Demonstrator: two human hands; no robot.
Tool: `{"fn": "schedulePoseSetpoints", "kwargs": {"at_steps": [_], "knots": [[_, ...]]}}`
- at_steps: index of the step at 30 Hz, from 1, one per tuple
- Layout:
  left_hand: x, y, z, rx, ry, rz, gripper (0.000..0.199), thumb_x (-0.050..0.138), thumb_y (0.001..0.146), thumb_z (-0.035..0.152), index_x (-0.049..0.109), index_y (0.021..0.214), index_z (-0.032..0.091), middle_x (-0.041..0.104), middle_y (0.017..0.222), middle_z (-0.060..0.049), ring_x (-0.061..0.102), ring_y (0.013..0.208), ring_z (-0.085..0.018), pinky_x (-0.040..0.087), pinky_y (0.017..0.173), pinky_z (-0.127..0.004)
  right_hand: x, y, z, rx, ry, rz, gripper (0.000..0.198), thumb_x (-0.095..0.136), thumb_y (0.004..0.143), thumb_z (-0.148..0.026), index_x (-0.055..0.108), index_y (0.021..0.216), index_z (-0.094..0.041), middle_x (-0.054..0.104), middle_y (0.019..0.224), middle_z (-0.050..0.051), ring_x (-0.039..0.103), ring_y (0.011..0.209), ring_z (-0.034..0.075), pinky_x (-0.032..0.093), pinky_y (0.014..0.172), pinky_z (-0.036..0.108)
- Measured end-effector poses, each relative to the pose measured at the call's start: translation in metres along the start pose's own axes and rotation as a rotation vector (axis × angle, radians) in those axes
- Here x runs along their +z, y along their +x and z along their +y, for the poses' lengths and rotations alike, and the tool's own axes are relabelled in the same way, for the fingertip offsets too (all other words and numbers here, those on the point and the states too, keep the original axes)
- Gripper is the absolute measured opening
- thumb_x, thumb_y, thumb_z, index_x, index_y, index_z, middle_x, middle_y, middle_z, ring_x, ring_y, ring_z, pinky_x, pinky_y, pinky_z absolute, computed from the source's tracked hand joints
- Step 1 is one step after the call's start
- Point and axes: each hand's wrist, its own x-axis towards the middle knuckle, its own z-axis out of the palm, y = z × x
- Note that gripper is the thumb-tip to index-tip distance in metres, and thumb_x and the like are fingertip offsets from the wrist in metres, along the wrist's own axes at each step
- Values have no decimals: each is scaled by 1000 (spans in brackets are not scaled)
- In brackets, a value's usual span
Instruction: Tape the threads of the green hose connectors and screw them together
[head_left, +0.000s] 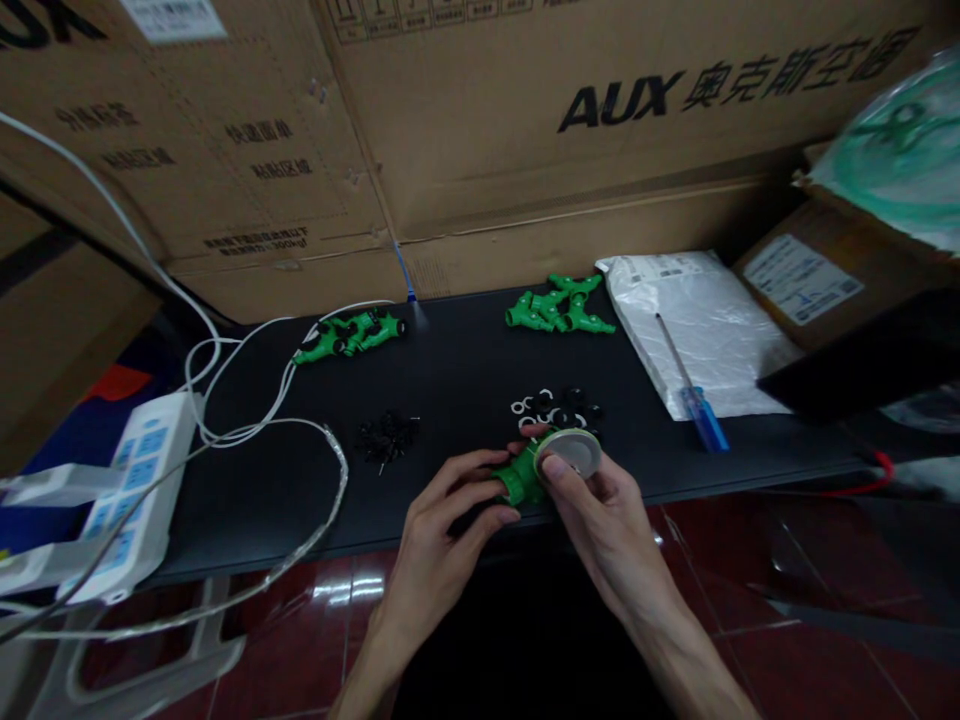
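Near the table's front edge my left hand (457, 510) grips a green branched plastic fitting (517, 482), fingers behind it and thumb in front. My right hand (600, 500) pinches a round, flat silver disc (574, 453) with a thin green edge against the fitting's right side, the thumb lying over its face. Whether the disc is joined to the fitting I cannot tell. Just beyond my hands lie several black rings or caps (574, 397) and small silver open clips (520, 407). A heap of small black parts (388, 438) lies to the left.
Green fittings lie in a left group (352, 333) and a right group (559, 308). A blue-handled screwdriver (697, 400) rests on a white plastic parcel (675, 300). White cables run from a power strip (139, 490) across the left. Large cardboard boxes (480, 150) stand behind the black table (450, 370).
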Motion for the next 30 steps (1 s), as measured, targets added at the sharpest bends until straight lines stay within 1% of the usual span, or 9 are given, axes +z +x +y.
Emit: {"fn": "schedulePoseSetpoints", "kwargs": {"at_steps": [5, 9, 12, 15, 18, 22, 24, 27, 30], "knots": [[-2, 2, 1, -148, -89, 24, 3, 78, 89, 26, 80, 91, 25, 70, 117, -7, 70, 109, -23, 62, 93, -38, -3, 1, -1, -5, -63, -26, 24, 77, 91, -37, 76, 113, -27, 74, 121, 4, 68, 113, 22, 48, 102, 34], [-1, 3, 0, -216, -173, 10, 4, 82, 85, 27, 81, 89, 26, 66, 116, -7, 71, 104, -21, 65, 83, -34, -7, 1, 0, 14, -59, -28, 25, 77, 90, -38, 76, 113, -28, 73, 125, 4, 68, 112, 22, 50, 100, 35], [1, 2, -2, -262, -241, -2, 7, 84, 82, 26, 80, 87, 26, 62, 115, -5, 71, 99, -19, 66, 80, -32, -10, 1, 0, 30, -71, -29, 27, 77, 90, -38, 76, 116, -29, 74, 125, 4, 69, 111, 22, 50, 100, 35], [4, 2, -4, -285, -261, -37, 7, 85, 81, 24, 79, 85, 25, 60, 114, -5, 70, 100, -18, 66, 82, -31, -13, 0, -1, 48, -73, -29, 28, 78, 89, -38, 77, 115, -29, 74, 123, 4, 69, 110, 21, 50, 100, 34], [4, 3, -3, -277, -283, -94, 6, 84, 82, 21, 79, 84, 24, 62, 114, -6, 70, 102, -18, 65, 85, -31, -17, -3, -2, 76, -44, -8, 28, 80, 87, -38, 78, 113, -28, 76, 116, 4, 69, 107, 20, 51, 99, 32], [2, 7, -3, -260, -296, -135, 4, 82, 84, 23, 78, 85, 23, 67, 109, -6, 71, 97, -18, 65, 81, -30, -28, -4, -3, 100, 7, 105, 29, 82, 85, -39, 78, 112, -28, 77, 112, 4, 69, 107, 20, 52, 99, 31], [0, 13, -7, -245, -244, -129, 4, 79, 87, 26, 77, 87, 22, 70, 108, -7, 72, 97, -19, 65, 78, -29, -37, -3, -6, 94, 24, 194, 30, 84, 83, -40, 80, 109, -28, 76, 116, 5, 70, 107, 21, 53, 98, 32], [1, 26, -17, -173, -20, -101, 7, 75, 91, 28, 77, 94, 22, 73, 105, -6, 73, 95, -20, 64, 80, -32, -50, -2, -13, 82, 13, 314, 34, 88, 76, -43, 81, 105, -27, 75, 122, 6, 70, 110, 24, 55, 96, 34], [11, 44, -28, -129, 183, -91, 7, 73, 91, 27, 75, 95, 22, 75, 100, -3, 74, 84, -18, 63, 79, -34, -58, -1, -18, 75, -8, 350, 40, 91, 73, -44, 81, 107, -26, 74, 125, 7, 69, 115, 25, 57, 92, 32]]}}
